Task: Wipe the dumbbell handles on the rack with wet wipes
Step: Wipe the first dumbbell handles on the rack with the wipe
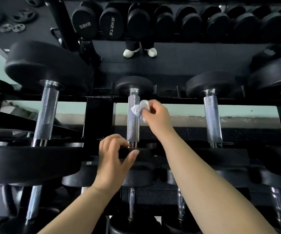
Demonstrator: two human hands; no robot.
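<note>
A knurled steel dumbbell handle (133, 122) runs away from me at the middle of the black rack (100, 115). My right hand (156, 115) pinches a crumpled white wet wipe (138, 109) against the handle's right side, near its far end. My left hand (114, 157) grips the near black head (141, 153) of the same dumbbell, fingers curled over its top edge and thumb on its front face. More dumbbells lie on either side, with handles at the left (46, 112) and right (212, 115).
A mirror behind the rack reflects another row of dumbbell heads (85, 22), a person's white shoes (131, 52) and weight plates (12, 27) on the floor. A lower tier of dumbbells (133, 200) sits below my forearms.
</note>
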